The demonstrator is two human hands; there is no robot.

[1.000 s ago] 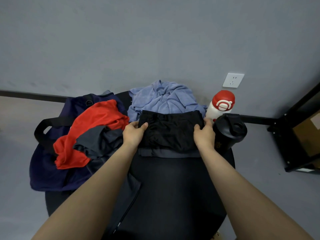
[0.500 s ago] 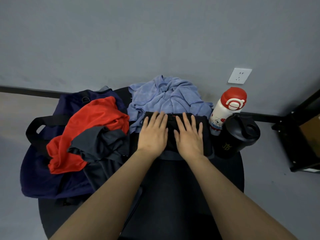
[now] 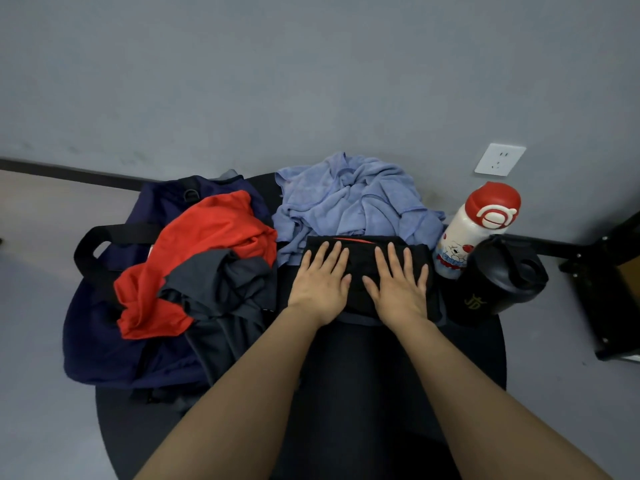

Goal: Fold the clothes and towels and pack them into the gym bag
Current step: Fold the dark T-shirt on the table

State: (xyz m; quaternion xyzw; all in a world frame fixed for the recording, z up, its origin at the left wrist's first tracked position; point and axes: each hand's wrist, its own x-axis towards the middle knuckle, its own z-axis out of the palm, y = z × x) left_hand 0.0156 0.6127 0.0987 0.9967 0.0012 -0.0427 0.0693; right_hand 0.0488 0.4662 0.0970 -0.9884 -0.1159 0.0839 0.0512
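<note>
A folded black garment (image 3: 360, 249) lies at the middle of the round black table (image 3: 363, 393). My left hand (image 3: 322, 278) and my right hand (image 3: 398, 282) both lie flat on it, side by side, fingers straight and spread. Behind it sits a crumpled light blue towel (image 3: 349, 199). To the left, a red shirt (image 3: 204, 247) and a dark grey garment (image 3: 221, 289) are heaped on the navy gym bag (image 3: 100, 327), which hangs over the table's left edge.
A white bottle with a red cap (image 3: 478, 226) and a black shaker cup (image 3: 498, 278) stand right of the folded garment, close to my right hand. A black metal frame (image 3: 606, 299) stands on the floor at far right. The wall is just behind the table.
A second ago both hands gripped the black garment's side edges; they folded it smaller and now lie flat on top. The hands have shifted slightly since half a second ago.
</note>
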